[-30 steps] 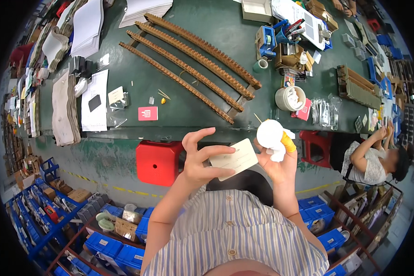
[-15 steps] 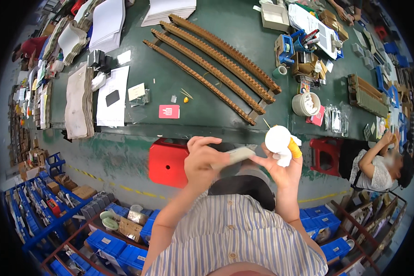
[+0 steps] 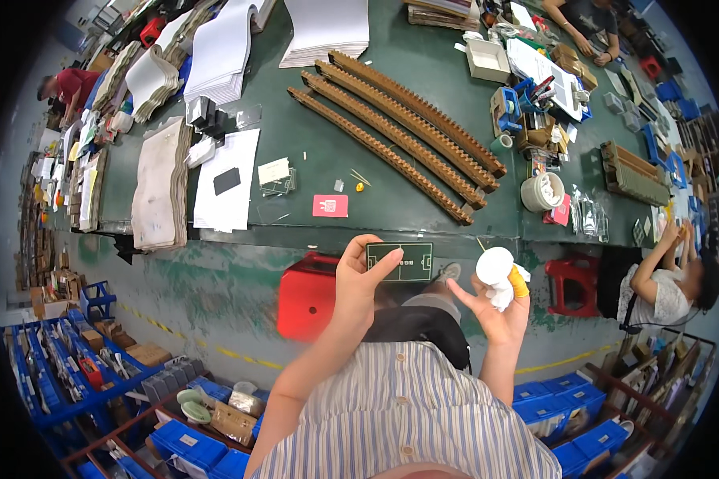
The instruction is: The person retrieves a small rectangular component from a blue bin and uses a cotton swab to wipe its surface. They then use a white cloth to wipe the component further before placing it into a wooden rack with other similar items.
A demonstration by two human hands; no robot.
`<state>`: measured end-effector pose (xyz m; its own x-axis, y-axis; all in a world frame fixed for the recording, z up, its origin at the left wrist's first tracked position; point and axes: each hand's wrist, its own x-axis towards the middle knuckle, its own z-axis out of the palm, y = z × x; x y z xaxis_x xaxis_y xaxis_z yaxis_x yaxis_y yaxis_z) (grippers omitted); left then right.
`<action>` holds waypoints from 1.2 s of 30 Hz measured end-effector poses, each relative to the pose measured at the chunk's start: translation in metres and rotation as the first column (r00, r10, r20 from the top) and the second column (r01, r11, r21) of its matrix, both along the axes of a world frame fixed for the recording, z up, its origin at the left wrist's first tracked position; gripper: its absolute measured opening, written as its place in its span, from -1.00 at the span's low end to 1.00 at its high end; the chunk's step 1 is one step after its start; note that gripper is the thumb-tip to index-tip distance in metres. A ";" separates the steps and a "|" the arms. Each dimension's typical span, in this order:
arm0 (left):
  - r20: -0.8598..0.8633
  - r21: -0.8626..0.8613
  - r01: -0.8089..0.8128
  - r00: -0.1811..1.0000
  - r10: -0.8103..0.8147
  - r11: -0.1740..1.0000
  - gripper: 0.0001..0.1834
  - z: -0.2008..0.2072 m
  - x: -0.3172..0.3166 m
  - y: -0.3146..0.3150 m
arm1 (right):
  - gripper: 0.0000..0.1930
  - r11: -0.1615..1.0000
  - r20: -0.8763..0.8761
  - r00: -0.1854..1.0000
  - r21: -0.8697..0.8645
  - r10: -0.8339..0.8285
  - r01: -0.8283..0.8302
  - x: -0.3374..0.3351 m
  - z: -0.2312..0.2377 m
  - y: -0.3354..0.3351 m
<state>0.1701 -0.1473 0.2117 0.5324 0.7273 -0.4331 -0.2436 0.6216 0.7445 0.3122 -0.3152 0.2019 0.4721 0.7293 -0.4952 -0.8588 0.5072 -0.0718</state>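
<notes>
My left hand (image 3: 359, 279) holds up a small flat dark-green rectangular card with white lines (image 3: 400, 262), pinched at its left end. Beside it, my right hand (image 3: 491, 299) grips a crumpled white cloth (image 3: 495, 270) and wears a yellow cot on one finger (image 3: 518, 281). Both hands hover in front of my chest, over the near edge of the green worktable (image 3: 311, 136), a short gap between them. My striped shirt fills the lower middle.
Three long brown toothed strips (image 3: 399, 132) lie diagonally on the table, with a small red card (image 3: 330, 206), white sheets (image 3: 228, 180) and a tape roll (image 3: 542, 191). A red stool (image 3: 307, 295) stands below. A seated person (image 3: 663, 283) is at right; blue bins (image 3: 192, 447) lie beneath.
The card has turned in my left hand from its pale side to its dark-green lined face and come apart from the cloth. The view has tilted, showing more of the table.
</notes>
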 end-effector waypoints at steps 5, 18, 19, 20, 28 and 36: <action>-0.003 -0.085 0.042 0.999 -0.043 0.995 -0.71 0.002 -0.008 0.011 | -0.83 0.999 -0.033 0.998 -0.007 -0.052 0.051 -0.013 0.011 0.009; -0.050 -0.220 -0.048 0.998 0.038 0.974 -0.77 -0.009 0.020 0.049 | -0.62 0.922 0.608 0.787 -0.358 0.108 0.150 0.029 0.016 0.085; -0.047 -0.200 -0.048 0.998 0.040 0.979 -0.78 -0.009 0.023 0.053 | -0.60 0.906 0.654 0.742 -0.391 0.149 0.163 0.032 0.021 0.094; -0.070 -0.192 -0.067 0.996 0.055 0.979 -0.78 -0.009 0.026 0.057 | -0.60 0.880 0.715 0.656 -0.446 0.241 0.162 0.035 0.019 0.099; -0.148 -0.005 -0.166 0.975 0.163 0.986 -0.74 -0.002 0.054 0.075 | -0.62 0.792 0.798 -0.185 -0.482 0.573 0.374 0.050 0.021 0.140; -0.138 -0.014 -0.225 0.966 0.221 0.974 -0.68 0.003 0.087 0.083 | -0.61 0.762 0.743 -0.226 -0.535 0.630 0.365 0.074 0.015 0.157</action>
<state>0.2574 -0.0642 0.2145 0.2936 0.8068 -0.5127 -0.2772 0.5852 0.7621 0.3867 -0.1585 0.2170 0.6069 0.7785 0.1600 0.4442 -0.1653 -0.8805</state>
